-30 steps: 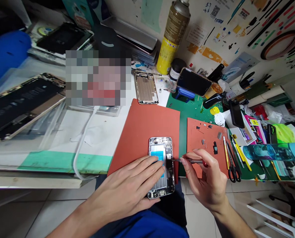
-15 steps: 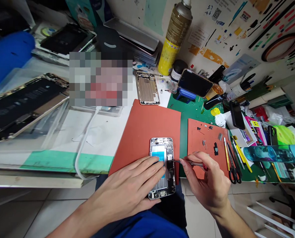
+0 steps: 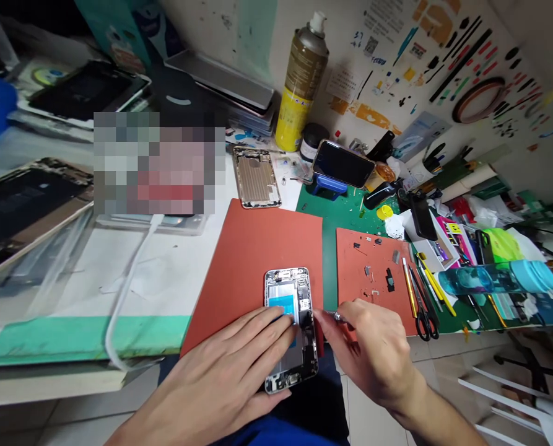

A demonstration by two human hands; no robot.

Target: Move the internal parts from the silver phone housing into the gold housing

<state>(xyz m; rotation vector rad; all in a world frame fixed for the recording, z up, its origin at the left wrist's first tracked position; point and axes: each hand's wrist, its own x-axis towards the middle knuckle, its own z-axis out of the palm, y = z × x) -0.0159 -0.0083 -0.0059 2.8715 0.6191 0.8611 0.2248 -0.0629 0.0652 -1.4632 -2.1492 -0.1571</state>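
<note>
An opened phone [image 3: 304, 359], with its silver frame, circuit parts and a blue patch [image 3: 282, 303] exposed, rests at the front of a red-brown mat [image 3: 267, 238]. My left hand [image 3: 239, 359] lies across it, long fingers over the inner face and thumb against the lower edge, steadying it. In my right hand [image 3: 373, 347] is a slim metal tool [image 3: 335, 316], pinched between thumb and fingers. It points left at the phone's right side; its tip is hidden by my fingertips, and its exact kind cannot be made out.
A second red-brown mat [image 3: 350, 272] carries small loose parts. Beside it lie scissors [image 3: 427, 319], yellow-handled tools [image 3: 436, 282] and a blue water bottle [image 3: 480, 279]. Behind are a phone back shell [image 3: 257, 179], a spray can [image 3: 299, 87] and a propped phone [image 3: 343, 164]. A white cable [image 3: 127, 266] crosses the left.
The view has shifted, so everything sits a little further left. My right hand has turned, fingers more curled, the tool now mostly hidden behind them. My left hand stays on the phone.
</note>
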